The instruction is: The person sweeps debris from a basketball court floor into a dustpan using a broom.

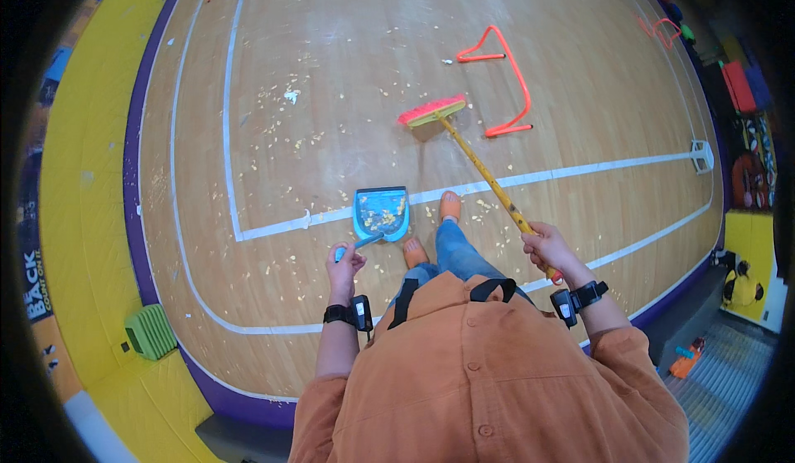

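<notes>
My left hand [345,263] grips the handle of a blue long-handled dustpan [381,194], whose pan holds many pale flakes. The pan's dark front lip faces away from me, over a white floor line. In my right hand [548,247] is the yellow stick of a push broom [475,158], gripped close to its red end. The broom head [435,112] has pink bristles on a yellow-green block and points away from me, right of the dustpan. Whether the bristles touch the floor I cannot tell. Pale flakes [298,143] and a white scrap [290,96] lie scattered on the wood floor.
An orange hurdle frame [525,87] lies just right of the broom head. A green plastic step stool [151,332] stands by the yellow padded wall [87,171] at left. At the far right sits a small white stool [702,157]. My feet in orange clogs [450,206] are beside the dustpan.
</notes>
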Demonstrator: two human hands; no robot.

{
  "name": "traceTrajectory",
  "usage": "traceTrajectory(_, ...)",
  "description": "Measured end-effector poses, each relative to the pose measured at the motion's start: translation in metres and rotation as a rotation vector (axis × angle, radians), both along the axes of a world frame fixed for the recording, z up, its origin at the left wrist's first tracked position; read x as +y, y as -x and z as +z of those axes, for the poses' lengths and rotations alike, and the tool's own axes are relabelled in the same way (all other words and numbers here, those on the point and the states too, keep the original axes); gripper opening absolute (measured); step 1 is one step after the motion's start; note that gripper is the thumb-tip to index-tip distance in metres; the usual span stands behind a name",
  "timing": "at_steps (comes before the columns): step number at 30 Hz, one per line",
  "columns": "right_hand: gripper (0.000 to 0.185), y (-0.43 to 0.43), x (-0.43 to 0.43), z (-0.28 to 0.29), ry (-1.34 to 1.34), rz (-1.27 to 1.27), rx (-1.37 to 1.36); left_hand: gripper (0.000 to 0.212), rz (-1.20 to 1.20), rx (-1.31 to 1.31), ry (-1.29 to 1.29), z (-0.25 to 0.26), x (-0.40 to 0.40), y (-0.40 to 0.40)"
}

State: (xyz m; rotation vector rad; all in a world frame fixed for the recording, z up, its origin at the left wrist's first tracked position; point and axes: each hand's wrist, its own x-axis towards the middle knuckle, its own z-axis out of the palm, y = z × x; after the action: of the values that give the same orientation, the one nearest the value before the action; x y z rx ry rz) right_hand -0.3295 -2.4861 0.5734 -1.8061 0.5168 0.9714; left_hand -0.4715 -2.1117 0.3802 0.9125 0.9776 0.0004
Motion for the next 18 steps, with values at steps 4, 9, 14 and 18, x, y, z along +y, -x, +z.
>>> traceTrajectory(4, 0.032, -0.039, 0.008, -0.014, 0.05, 0.058, -0.021, 0.013, -0.005, 0.016, -0.01, 0.006, -0.008, -0.016)
traceTrajectory(9, 0.031, -0.05, -0.001, -0.027, 0.157, 0.272, -0.031, 0.014, -0.026, 0.078, -0.018, 0.0, -0.019, -0.04)
traceTrajectory(14, 0.025, -0.066, -0.041, 0.024, 0.075, 0.382, 0.294, 0.015, 0.008, 0.094, -0.022, 0.002, -0.026, -0.064)
traceTrajectory(18, 0.037, -0.088, -0.061, 0.054, 0.009, 0.437, 0.368, 0.015, 0.002, 0.107, -0.061, 0.007, -0.027, -0.078)
